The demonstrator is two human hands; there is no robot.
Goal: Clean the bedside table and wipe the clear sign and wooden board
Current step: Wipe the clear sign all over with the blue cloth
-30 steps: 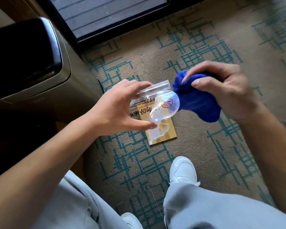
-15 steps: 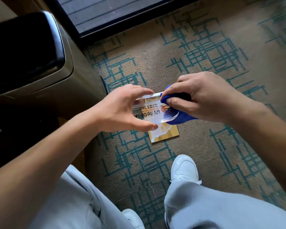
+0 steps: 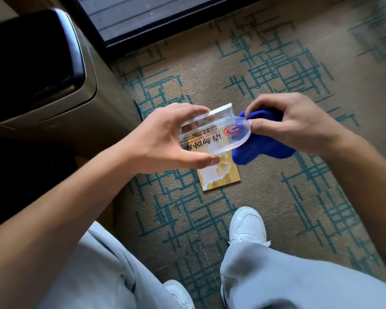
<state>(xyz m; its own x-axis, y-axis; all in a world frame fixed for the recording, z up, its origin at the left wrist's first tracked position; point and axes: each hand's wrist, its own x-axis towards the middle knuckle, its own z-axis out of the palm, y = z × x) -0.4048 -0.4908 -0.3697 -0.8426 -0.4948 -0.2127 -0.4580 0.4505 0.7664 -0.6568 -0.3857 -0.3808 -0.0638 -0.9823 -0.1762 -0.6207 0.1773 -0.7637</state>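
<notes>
Clear acrylic sign [image 3: 212, 136] with a rounded end, printed text and a red no-smoking symbol is held in the air above the carpet by the left hand [image 3: 165, 139], fingers on its far thick base edge and thumb on the near edge. At its rounded end, the right hand [image 3: 292, 123] is clenched around a bunched blue cloth [image 3: 263, 148], thumb and forefinger pinching the cloth against the sign's rim. Directly below, partly hidden by the sign, a small rectangular yellow wooden board [image 3: 221, 175] lies flat on the beige carpet with teal line pattern [image 3: 276, 63]. Near it stand 2 white shoes [image 3: 246, 224] under grey trousers [image 3: 299, 279]. A dark-topped bedside table [image 3: 31, 63] stands at left.
</notes>
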